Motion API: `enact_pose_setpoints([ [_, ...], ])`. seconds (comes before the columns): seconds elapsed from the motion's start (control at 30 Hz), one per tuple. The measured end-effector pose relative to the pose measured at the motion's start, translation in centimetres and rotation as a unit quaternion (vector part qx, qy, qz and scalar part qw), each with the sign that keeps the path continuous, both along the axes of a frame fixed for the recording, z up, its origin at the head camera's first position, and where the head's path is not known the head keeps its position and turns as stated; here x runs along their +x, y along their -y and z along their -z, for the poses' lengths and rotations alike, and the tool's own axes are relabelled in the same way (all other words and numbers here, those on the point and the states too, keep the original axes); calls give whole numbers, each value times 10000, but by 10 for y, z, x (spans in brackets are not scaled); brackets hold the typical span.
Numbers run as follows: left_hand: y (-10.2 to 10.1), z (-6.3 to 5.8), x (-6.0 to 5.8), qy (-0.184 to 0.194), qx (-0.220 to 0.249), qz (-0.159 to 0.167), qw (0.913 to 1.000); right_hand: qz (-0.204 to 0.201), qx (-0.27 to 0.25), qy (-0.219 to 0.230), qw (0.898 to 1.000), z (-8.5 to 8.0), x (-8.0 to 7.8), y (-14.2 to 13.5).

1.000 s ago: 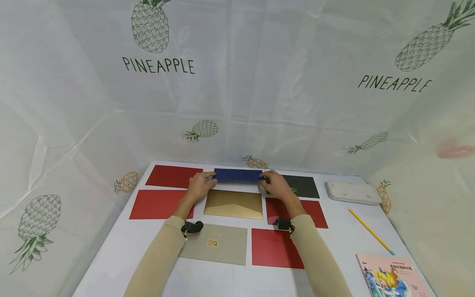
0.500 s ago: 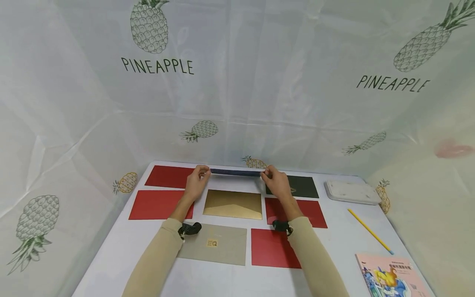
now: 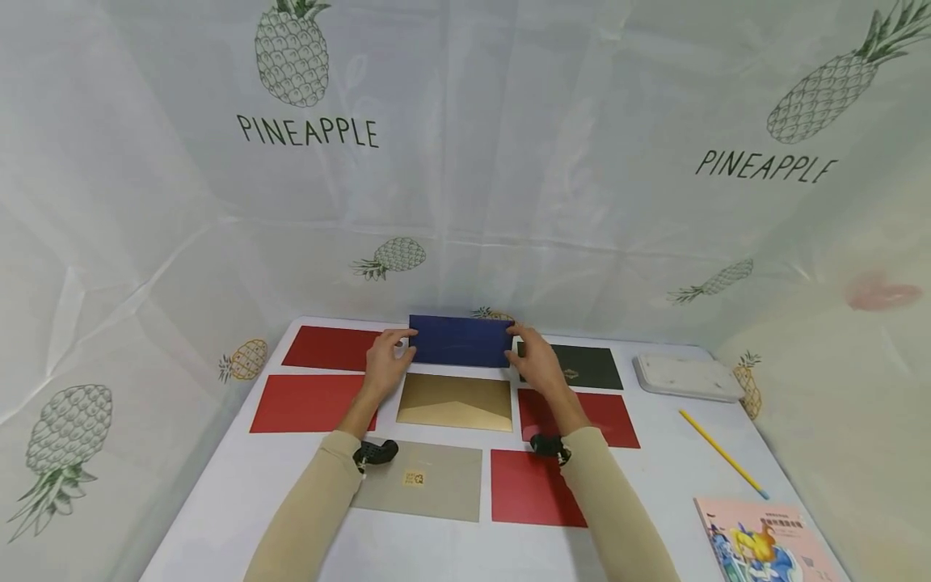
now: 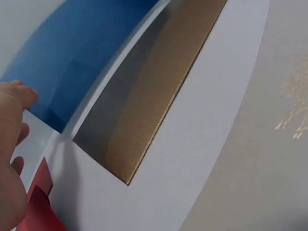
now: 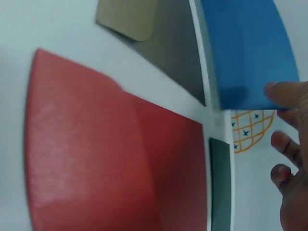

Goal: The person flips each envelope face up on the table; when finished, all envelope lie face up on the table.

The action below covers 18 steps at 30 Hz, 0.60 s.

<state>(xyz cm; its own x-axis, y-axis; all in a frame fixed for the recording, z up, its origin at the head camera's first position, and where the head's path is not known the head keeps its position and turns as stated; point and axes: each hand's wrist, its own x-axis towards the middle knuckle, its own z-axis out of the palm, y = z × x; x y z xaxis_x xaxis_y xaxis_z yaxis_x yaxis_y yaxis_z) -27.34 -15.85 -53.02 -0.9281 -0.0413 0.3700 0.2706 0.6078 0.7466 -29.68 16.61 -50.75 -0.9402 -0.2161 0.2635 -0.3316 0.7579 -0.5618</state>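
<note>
A dark blue envelope (image 3: 461, 341) is held up at the table's back edge, its broad face tilted toward me. My left hand (image 3: 385, 360) pinches its left end, and my right hand (image 3: 540, 364) pinches the right end. In the right wrist view the thumb of the right hand (image 5: 296, 168) lies on the blue face (image 5: 250, 53), with other fingers beyond its edge. The left wrist view catches only part of the left hand (image 4: 12, 144) at the envelope's end. Just in front lies a gold envelope (image 3: 454, 402), flat on the table.
Red envelopes (image 3: 313, 402) lie at left, another red one (image 3: 614, 420) at right and one (image 3: 534, 487) in front. A dark green envelope (image 3: 592, 366) and beige envelope (image 3: 444, 497) lie flat. At right are a whitish case (image 3: 687, 377), yellow pencil (image 3: 720, 453) and pink book (image 3: 764, 537).
The blue envelope has turned from lying nearly flat, through edge-on, to showing its broad face upright. Both hands have stayed at its ends, with the left shifting slightly left.
</note>
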Motion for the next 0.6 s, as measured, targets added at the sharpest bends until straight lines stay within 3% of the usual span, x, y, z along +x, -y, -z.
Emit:
enact_pose_setpoints([
  [0.23, -10, 0, -1, 177, -887, -194, 9957, 53, 657, 248, 9975, 13, -2, 0],
  [0.6, -10, 8, -7, 685, -1969, -346, 9774, 176, 1059, 162, 9941, 20, -4, 4],
])
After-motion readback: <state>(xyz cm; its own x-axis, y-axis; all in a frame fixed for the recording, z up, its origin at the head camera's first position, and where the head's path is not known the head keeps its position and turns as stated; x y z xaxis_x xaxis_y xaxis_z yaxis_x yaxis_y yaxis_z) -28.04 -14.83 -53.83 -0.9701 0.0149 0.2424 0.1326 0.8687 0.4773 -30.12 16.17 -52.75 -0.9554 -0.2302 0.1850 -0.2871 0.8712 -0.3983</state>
